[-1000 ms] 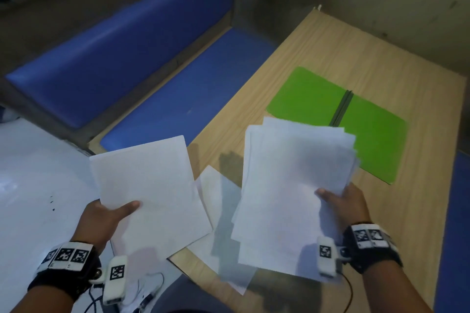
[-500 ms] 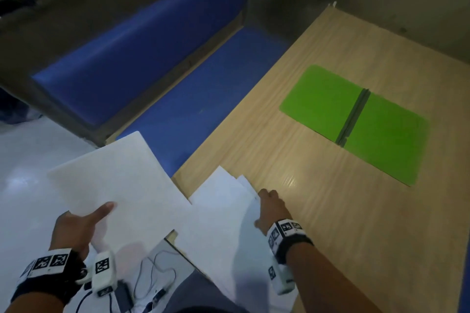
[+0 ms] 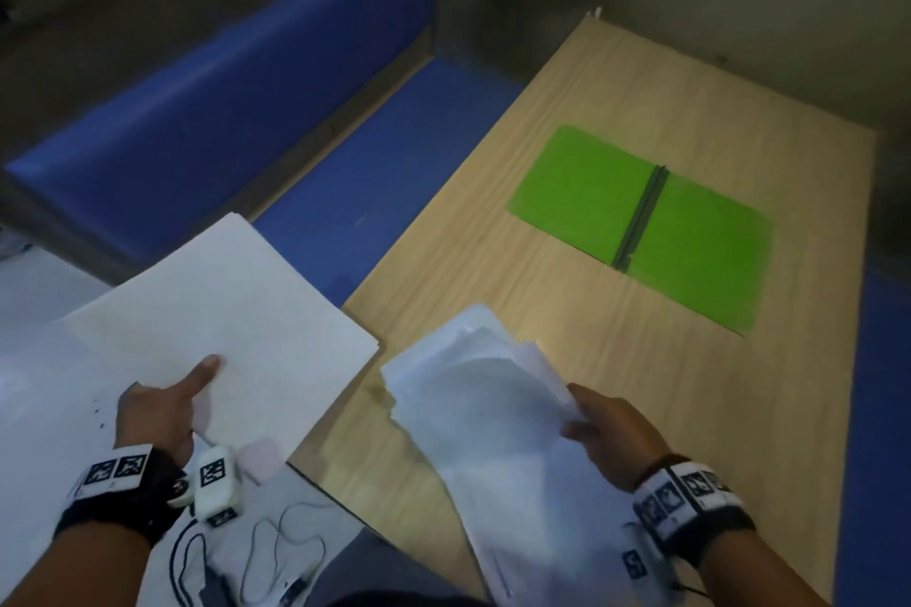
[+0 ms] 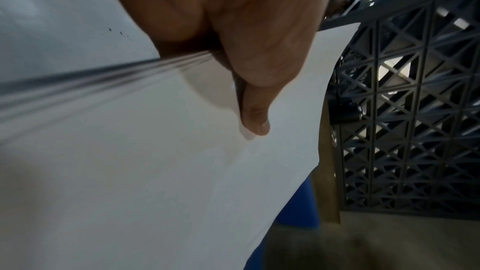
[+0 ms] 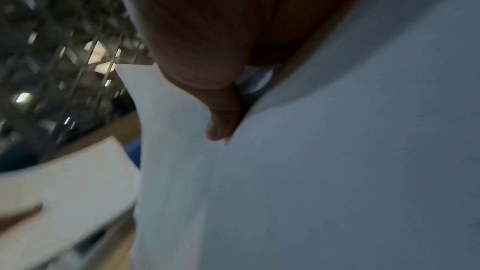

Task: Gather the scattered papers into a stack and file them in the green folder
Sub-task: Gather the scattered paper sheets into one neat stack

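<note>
My left hand (image 3: 167,404) pinches a flat bundle of white papers (image 3: 222,325) off the table's left side, thumb on top; the same papers (image 4: 155,171) fill the left wrist view under my thumb (image 4: 254,126). My right hand (image 3: 606,434) grips a looser, bent sheaf of white papers (image 3: 473,399) above the near end of the table; the right wrist view shows my thumb (image 5: 221,126) pressed on this sheaf (image 5: 337,171). The green folder (image 3: 641,222) lies open and flat farther along the wooden table (image 3: 690,409), apart from both hands.
A blue cushioned bench (image 3: 246,113) runs along the table's left side. White floor (image 3: 29,360) lies at the left. Cables and a small device (image 3: 256,557) hang near my lap. A dark lattice panel (image 4: 402,110) shows in the left wrist view.
My right hand laid its sheaf down onto the sheet at the table's near edge, then lifted the papers up again and to the right. The left hand kept its bundle, drifting left.
</note>
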### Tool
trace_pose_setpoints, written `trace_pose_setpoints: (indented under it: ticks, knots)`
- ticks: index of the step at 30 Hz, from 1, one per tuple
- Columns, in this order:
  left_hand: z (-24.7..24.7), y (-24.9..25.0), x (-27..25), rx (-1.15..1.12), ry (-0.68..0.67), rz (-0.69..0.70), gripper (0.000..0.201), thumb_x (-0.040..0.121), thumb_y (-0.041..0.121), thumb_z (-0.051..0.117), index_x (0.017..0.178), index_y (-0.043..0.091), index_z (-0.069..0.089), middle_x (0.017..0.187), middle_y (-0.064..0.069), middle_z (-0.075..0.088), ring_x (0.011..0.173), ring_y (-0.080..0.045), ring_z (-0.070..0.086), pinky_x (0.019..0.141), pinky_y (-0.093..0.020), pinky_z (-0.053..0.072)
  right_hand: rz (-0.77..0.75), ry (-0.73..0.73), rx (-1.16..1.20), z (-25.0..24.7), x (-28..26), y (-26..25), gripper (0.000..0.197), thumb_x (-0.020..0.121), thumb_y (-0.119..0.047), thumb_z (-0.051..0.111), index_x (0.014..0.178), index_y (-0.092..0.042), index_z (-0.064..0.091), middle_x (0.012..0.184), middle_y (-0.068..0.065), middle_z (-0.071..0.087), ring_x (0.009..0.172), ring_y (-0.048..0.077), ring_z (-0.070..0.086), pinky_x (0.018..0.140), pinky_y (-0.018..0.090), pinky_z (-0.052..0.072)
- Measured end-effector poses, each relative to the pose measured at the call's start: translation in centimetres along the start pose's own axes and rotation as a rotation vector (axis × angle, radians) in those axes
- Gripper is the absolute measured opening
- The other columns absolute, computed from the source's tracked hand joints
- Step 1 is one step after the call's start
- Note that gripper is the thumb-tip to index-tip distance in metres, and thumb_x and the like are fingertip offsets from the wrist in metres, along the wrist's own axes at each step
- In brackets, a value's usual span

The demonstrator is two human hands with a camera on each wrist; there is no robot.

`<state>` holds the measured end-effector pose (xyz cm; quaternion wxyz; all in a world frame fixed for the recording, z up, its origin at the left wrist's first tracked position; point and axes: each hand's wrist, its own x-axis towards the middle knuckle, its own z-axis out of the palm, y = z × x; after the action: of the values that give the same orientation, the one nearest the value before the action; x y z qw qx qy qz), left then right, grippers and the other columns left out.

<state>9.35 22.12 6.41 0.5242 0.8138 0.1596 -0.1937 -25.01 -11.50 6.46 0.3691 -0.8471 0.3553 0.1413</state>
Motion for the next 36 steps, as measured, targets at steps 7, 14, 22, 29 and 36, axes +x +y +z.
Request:
trace_pose_setpoints:
  ticks: [7,14,22,29,36]
  knots:
    - [11.6,0.5,-4.7,-0.076,-0.395,0.053,0.037,0.076,0.018,0.088,0.107,0.008,0.072,0.106,-0.009,0.075,0.097,-0.026,0.074,0.098,-0.046,0.054,-0.026,0.398,0.551,-7.5,-8.7,2.1,0.027,0.08,-0.001,0.07,0.102,-0.017,0.067,0.091,-0.025,0.073,0.085,-0.008,0.066,0.07,0.012,0.051]
    - [21.9,0.0,-17.4,0.171,-1.128,0.155,0.031,0.087,0.024,0.08,0.116,0.014,0.075,0.11,-0.007,0.079,0.098,-0.025,0.077,0.079,-0.043,0.062,0.191,0.638,0.89,-3.1,-11.0,5.2,0.044,0.082,-0.013,0.074,0.123,-0.006,0.06,0.112,0.001,0.071,0.104,0.012,0.067,0.081,0.023,0.056]
    - [23.0,-2.6,-21.0,0.34,-1.318,-0.125,0.074,0.074,0.089,0.051,0.125,0.038,0.067,0.138,0.001,0.065,0.123,-0.014,0.063,0.11,-0.041,0.045,0.464,0.614,1.265,7.0,-12.6,8.8,0.139,0.042,-0.041,0.097,0.152,-0.026,0.014,0.151,-0.016,0.016,0.138,0.017,0.027,0.112,0.048,0.028]
    - [23.5,1.8,-23.3,0.203,-1.377,0.309,0.054,0.082,0.016,0.084,0.132,0.018,0.064,0.123,-0.005,0.075,0.113,-0.025,0.072,0.097,-0.05,0.056,0.175,0.89,0.988,2.4,-13.0,6.0,0.035,0.073,-0.02,0.082,0.104,-0.026,0.067,0.104,-0.009,0.072,0.099,0.011,0.068,0.085,0.031,0.054]
    - [24.2,3.9,-22.9,0.057,-1.033,0.635,0.048,0.059,0.032,0.093,0.103,0.022,0.074,0.098,0.006,0.081,0.09,-0.01,0.076,0.075,-0.026,0.06,0.017,0.885,1.013,-0.7,-11.4,6.0,0.039,0.073,-0.017,0.083,0.107,-0.024,0.065,0.099,-0.008,0.071,0.092,-0.001,0.066,0.071,0.005,0.047]
